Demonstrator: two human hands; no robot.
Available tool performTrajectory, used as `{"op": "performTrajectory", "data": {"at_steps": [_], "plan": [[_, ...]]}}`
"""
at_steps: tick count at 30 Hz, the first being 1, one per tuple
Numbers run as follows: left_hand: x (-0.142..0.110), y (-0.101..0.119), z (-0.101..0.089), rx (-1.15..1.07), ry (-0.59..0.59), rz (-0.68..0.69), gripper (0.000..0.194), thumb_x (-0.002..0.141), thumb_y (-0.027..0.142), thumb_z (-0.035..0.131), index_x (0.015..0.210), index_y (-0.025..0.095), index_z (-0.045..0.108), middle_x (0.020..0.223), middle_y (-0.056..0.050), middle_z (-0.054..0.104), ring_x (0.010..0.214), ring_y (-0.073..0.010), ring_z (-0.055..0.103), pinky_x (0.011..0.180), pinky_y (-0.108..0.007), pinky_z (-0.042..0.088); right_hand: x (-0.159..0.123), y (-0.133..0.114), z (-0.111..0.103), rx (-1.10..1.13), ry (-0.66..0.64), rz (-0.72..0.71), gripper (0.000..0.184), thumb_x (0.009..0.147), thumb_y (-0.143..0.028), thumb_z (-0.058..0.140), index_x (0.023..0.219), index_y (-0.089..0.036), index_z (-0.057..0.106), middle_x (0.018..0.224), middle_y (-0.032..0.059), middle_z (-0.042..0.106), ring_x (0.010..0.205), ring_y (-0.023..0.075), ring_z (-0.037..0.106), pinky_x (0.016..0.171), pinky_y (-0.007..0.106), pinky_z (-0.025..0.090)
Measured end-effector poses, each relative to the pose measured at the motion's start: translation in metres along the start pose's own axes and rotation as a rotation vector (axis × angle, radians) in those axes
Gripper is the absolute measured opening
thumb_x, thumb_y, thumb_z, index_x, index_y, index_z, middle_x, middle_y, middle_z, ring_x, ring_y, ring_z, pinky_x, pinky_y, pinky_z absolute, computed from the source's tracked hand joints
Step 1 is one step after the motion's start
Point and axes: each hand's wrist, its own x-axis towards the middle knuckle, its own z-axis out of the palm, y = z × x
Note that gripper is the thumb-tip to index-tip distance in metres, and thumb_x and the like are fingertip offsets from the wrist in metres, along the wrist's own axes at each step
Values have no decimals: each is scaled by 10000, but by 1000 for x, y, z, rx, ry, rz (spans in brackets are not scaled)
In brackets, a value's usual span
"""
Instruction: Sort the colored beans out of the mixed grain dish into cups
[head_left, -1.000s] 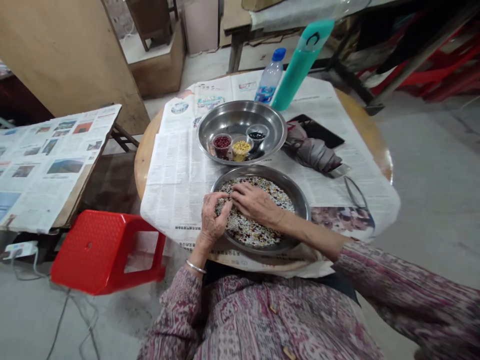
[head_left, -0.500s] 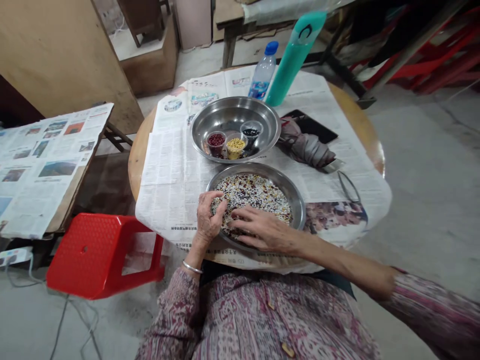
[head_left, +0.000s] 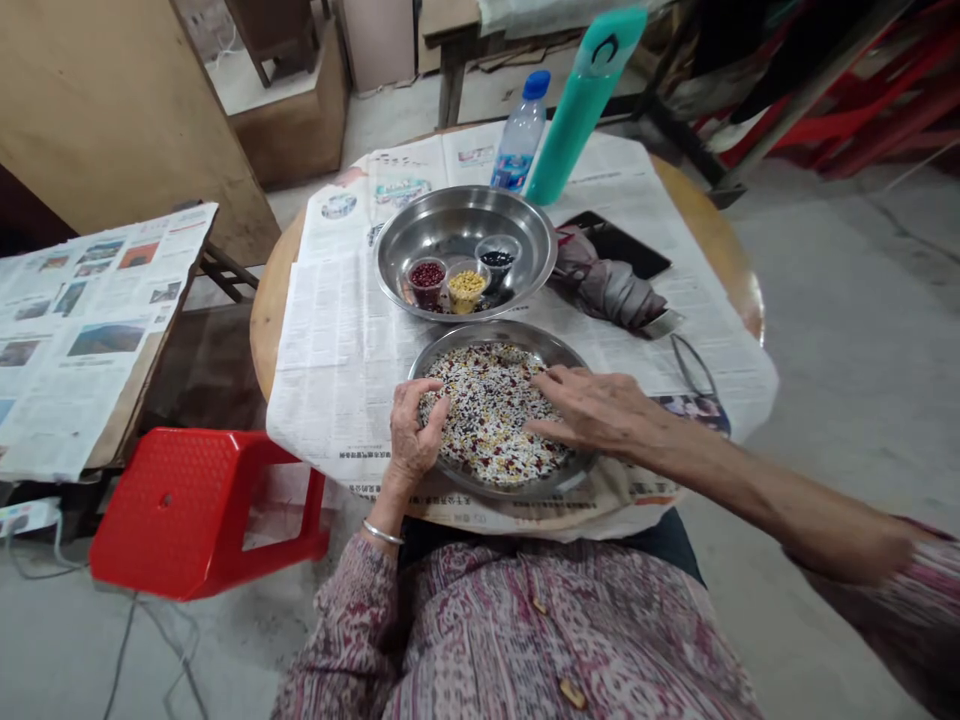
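A metal basin point(head_left: 536, 335) at the table's near edge holds a mix of white grains with red, yellow and black beans point(head_left: 495, 410). My left hand point(head_left: 416, 425) curls over the basin's left rim, its thumb and fingertips on the inner side. Over the right part of the mix is my right hand point(head_left: 592, 405), palm down and fingers spread, with the fingertips at the grains. Behind stands a second metal basin point(head_left: 420, 225) with three clear cups inside: red beans point(head_left: 427, 283), yellow beans point(head_left: 466, 290) and black beans point(head_left: 498, 262).
Newspaper point(head_left: 322, 340) covers the round wooden table point(head_left: 264, 335). Toward the back stand a water bottle point(head_left: 519, 135) and a tall teal bottle point(head_left: 585, 105). A folded umbrella point(head_left: 607, 285) and a dark flat device point(head_left: 634, 248) lie at right. A red stool point(head_left: 180, 510) is at floor left.
My right hand has moved rightward across the mix, from the near middle to the right side of the basin. My left hand stays on the rim. The view has shifted slightly.
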Motion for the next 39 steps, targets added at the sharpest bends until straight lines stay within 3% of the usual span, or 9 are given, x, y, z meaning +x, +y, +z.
{"op": "performTrajectory", "data": {"at_steps": [2, 5, 11, 16, 21, 24, 31, 36, 39], "plan": [[0, 0, 0, -1, 3, -3, 130, 999, 301, 581, 1061, 211, 651, 1044, -64, 686, 1040, -208, 618, 961, -376, 495, -14, -3, 4, -2, -88, -65, 311, 896, -485, 656, 1042, -220, 587, 1032, 150, 685, 899, 307, 655, 698, 383, 477], [0, 1, 0, 2, -2, -4, 134, 998, 304, 579, 1062, 211, 651, 1047, -64, 687, 1043, -209, 618, 963, -379, 493, -22, -21, 16, 107, -134, -112, 240, 895, -362, 663, 1076, -234, 571, 1055, 140, 689, 948, 291, 671, 764, 378, 507], [0, 1, -1, 21, -9, -7, 135, 992, 295, 579, 1072, 214, 652, 1060, -70, 689, 1060, -219, 619, 971, -394, 494, 17, -56, 38, 461, 57, -125, 188, 911, -176, 523, 1083, -226, 581, 1037, 76, 688, 966, 224, 666, 862, 361, 533], [1, 1, -1, 11, -6, -13, 116, 986, 286, 592, 1050, 213, 657, 1040, -63, 688, 1049, -212, 621, 970, -385, 495, 55, -47, 32, 360, 246, 17, 252, 962, -171, 436, 1128, -196, 624, 1101, 121, 677, 997, 251, 659, 896, 395, 529], [1, 2, -1, -1, 1, -4, 109, 988, 279, 594, 1054, 216, 653, 1042, -63, 687, 1051, -211, 618, 972, -385, 497, 56, -45, 27, 261, 254, 123, 255, 985, -336, 499, 1141, -193, 642, 1109, 135, 649, 1024, 286, 643, 893, 431, 538], [0, 2, -1, 21, -7, -11, 121, 996, 297, 586, 1060, 218, 652, 1048, -65, 685, 1068, -215, 622, 978, -389, 502, 48, -57, 31, 273, 232, 67, 371, 941, -432, 598, 1231, -199, 601, 1145, 136, 615, 1024, 290, 630, 853, 425, 550], [0, 3, -1, 37, -12, -12, 128, 1001, 313, 584, 1054, 218, 652, 1039, -62, 686, 1052, -213, 629, 970, -388, 508, 61, -76, 42, 399, 125, -131, 294, 885, -61, 481, 1087, -189, 651, 1017, 84, 635, 924, 205, 617, 859, 337, 528], [0, 1, 0, 15, 8, -8, 157, 1000, 315, 582, 1105, 214, 640, 1100, -76, 676, 1092, -218, 620, 1004, -401, 504, 82, -78, 32, 272, 170, -228, 260, 903, -137, 556, 1115, -186, 698, 1144, 137, 670, 1111, 288, 554, 948, 437, 497], [-1, -1, 0, -8, 1, -12, 166, 998, 311, 586, 1121, 212, 641, 1136, -82, 668, 1128, -219, 608, 1033, -407, 492, 84, -71, 23, 149, 174, -186, 236, 934, -192, 559, 1113, -187, 712, 1192, 157, 667, 1140, 315, 547, 944, 456, 466]]}}
